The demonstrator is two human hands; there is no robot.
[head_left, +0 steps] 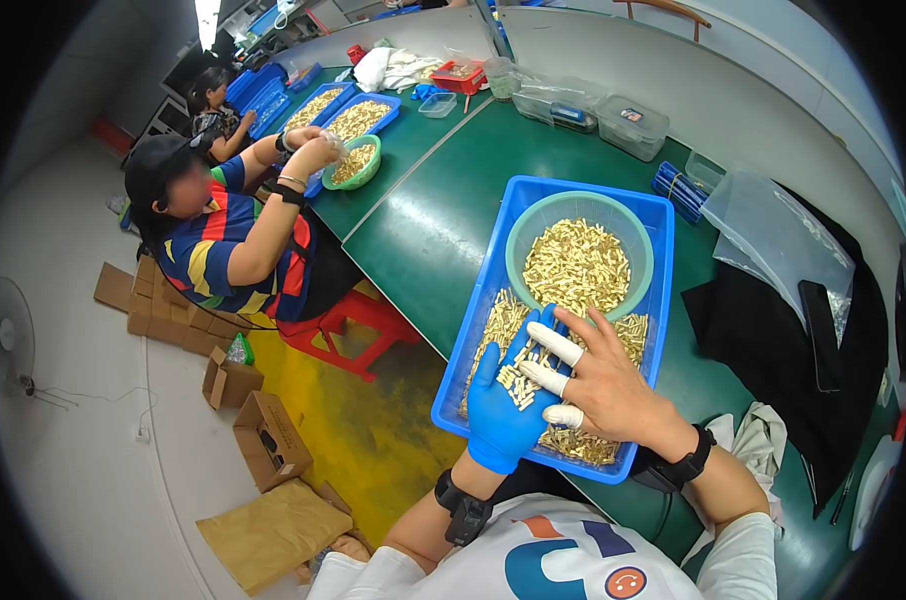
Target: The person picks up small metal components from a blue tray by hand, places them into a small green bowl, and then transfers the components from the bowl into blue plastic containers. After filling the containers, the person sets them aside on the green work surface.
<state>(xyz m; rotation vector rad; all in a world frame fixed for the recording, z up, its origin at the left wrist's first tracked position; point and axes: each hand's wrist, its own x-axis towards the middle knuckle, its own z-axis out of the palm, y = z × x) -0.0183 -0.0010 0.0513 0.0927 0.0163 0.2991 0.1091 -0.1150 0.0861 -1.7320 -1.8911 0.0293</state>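
Observation:
My left hand point(497, 418), in a blue glove, lies palm up with its fingers stretched out. A small heap of short brass-coloured metal pieces point(519, 388) rests on its palm. Over that palm, my right hand point(615, 392) has its fingers apart, several wearing white finger cots, their tips at the pieces. Both hands are above the near part of a blue tray point(663, 235), which holds many more loose pieces. In the tray's far part stands a pale green bowl point(516, 252) filled with the same pieces point(576, 262).
On the green table point(425, 250) at right lie blue pens point(679, 190), a plastic bag point(773, 232), black cloth point(733, 330) and a grey rag point(760, 442). Clear boxes point(633, 125) line the back. Left, a person point(228, 235) handles pieces over a green basket point(358, 163); another sits farther off.

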